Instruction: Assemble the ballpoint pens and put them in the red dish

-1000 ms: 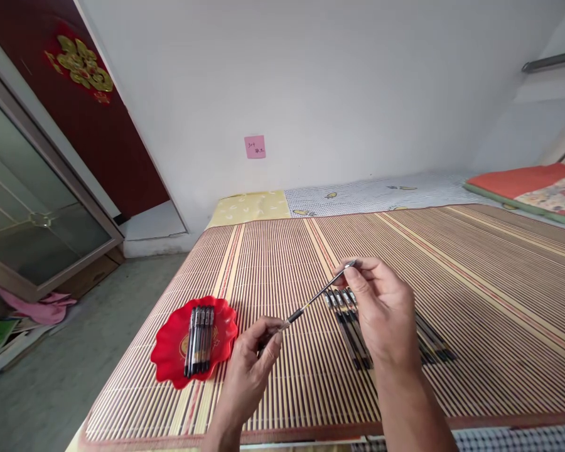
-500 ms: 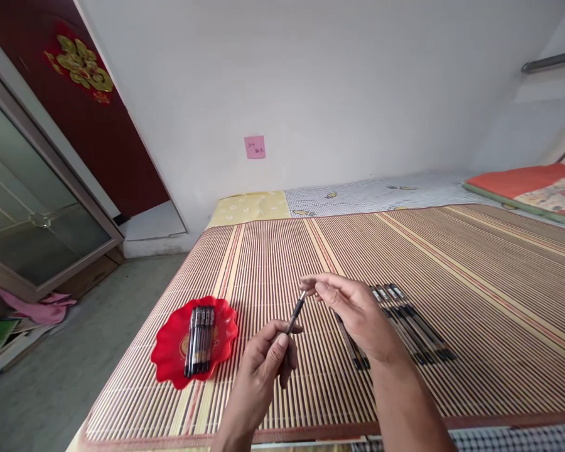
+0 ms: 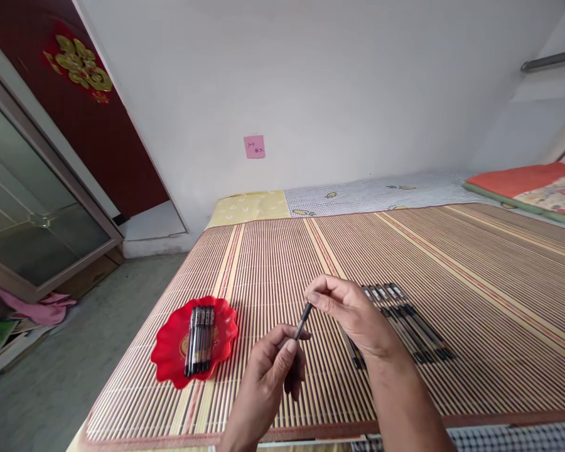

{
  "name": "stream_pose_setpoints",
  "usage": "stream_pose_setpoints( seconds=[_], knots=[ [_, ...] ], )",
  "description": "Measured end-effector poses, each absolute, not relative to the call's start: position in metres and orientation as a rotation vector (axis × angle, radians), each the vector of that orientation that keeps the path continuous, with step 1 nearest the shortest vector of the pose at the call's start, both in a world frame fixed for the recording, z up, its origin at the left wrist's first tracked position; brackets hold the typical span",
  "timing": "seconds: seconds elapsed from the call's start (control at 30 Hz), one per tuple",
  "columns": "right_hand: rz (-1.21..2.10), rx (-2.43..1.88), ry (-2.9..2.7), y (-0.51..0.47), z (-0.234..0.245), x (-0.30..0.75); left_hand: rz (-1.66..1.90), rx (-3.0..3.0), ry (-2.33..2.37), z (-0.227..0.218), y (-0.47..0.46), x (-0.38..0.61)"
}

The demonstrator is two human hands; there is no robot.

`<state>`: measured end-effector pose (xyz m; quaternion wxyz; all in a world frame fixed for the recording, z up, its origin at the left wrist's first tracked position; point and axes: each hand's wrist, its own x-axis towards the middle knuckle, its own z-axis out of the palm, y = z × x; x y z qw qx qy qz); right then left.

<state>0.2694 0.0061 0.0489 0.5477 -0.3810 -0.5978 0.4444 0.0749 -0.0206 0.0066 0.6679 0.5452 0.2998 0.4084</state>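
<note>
A black pen (image 3: pixel 302 321) slants up between my two hands over the bamboo mat. My left hand (image 3: pixel 272 369) is closed around its lower part, thumb on top. At the upper end, the thumb and fingers of my right hand (image 3: pixel 351 312) pinch the tip, which they hide. Several black pens (image 3: pixel 199 340) lie side by side in a red scalloped dish (image 3: pixel 166 351) left of my hands. Beyond my right wrist, more pens (image 3: pixel 407 326) rest in a row on the mat, partly covered by the hand and forearm.
The striped bamboo mat (image 3: pixel 263 263) covers a bed against a white wall bearing a pink note (image 3: pixel 254 147). Folded orange and floral bedding (image 3: pixel 532 185) lies at the far right. A glass-paned door (image 3: pixel 37 207) and grey floor (image 3: pixel 136 289) are on the left.
My right fingers have closed on the pen's upper end, covering the tip that showed before. My left hand and the pen have shifted slightly right.
</note>
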Motion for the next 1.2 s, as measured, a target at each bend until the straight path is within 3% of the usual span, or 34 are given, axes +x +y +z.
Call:
stream_pose_setpoints(
  seconds=[0.23, 0.43, 1.2],
  knots=[
    [0.976, -0.958, -1.433, 0.008, 0.047, 0.270, 0.913, 1.197, 0.678, 0.005, -0.021, 0.079],
    [1.122, -0.854, -1.385, 0.008, 0.045, 0.271, 0.913, 1.188, 0.646, 0.006, -0.023, 0.082],
    [1.203, -0.763, -1.341, 0.015, 0.037, 0.274, 0.953, 1.186, 0.612, 0.009, -0.026, 0.089]
  ],
)
